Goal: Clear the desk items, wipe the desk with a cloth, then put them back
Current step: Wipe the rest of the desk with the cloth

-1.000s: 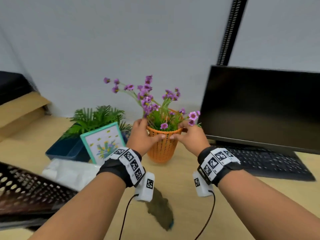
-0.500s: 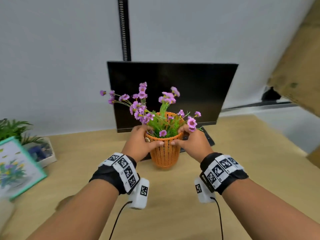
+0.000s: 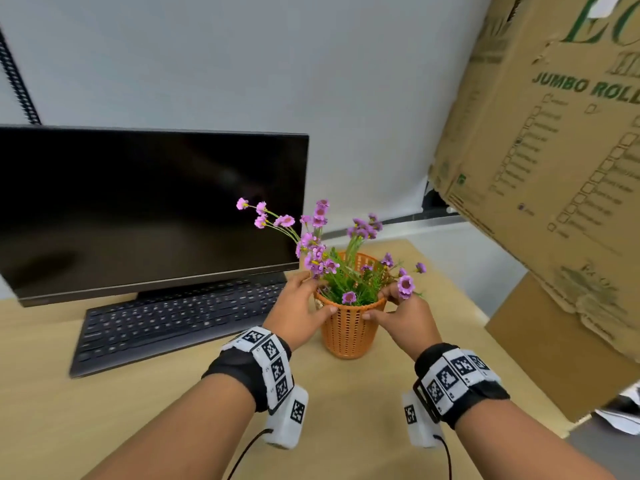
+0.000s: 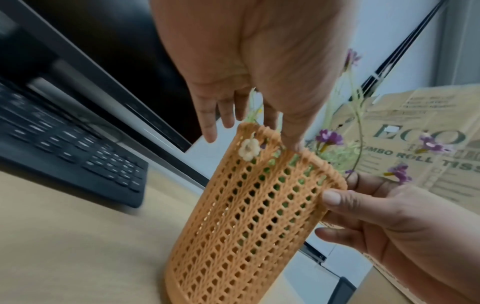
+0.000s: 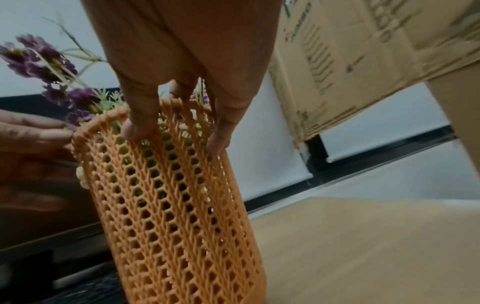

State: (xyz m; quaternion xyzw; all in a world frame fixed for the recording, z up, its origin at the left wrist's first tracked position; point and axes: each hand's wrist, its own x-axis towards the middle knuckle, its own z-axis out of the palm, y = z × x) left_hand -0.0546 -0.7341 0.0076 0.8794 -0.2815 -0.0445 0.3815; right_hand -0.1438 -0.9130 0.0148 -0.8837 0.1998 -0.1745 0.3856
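Scanning from the left, I see the black monitor (image 3: pixel 149 206) and the keyboard (image 3: pixel 180 320) in front of it, both on the wooden surface (image 3: pixel 104 410). A second ago the view held a fern planter, a picture frame and a cloth on the far left; now those are out of sight, and I have swung the load rightward past the screen.

My left hand (image 3: pixel 301 308) pinches the rim of the orange basket (image 3: pixel 349 327), thumb on the near side and fingers over the edge among the stems. The purple flowers (image 3: pixel 318 237) stand upright in it. My right hand (image 3: pixel 401 313) grips the opposite rim the same way, thumb pressed to the weave.

From both wrist views the basket's base sits at, or just above, the surface near its right end; I cannot tell whether it touches. Further right, large cardboard boxes (image 3: pixel 554 168) loom close.

I judge this as the clearing stage: the basket is being parked out of the way so wiping can follow.
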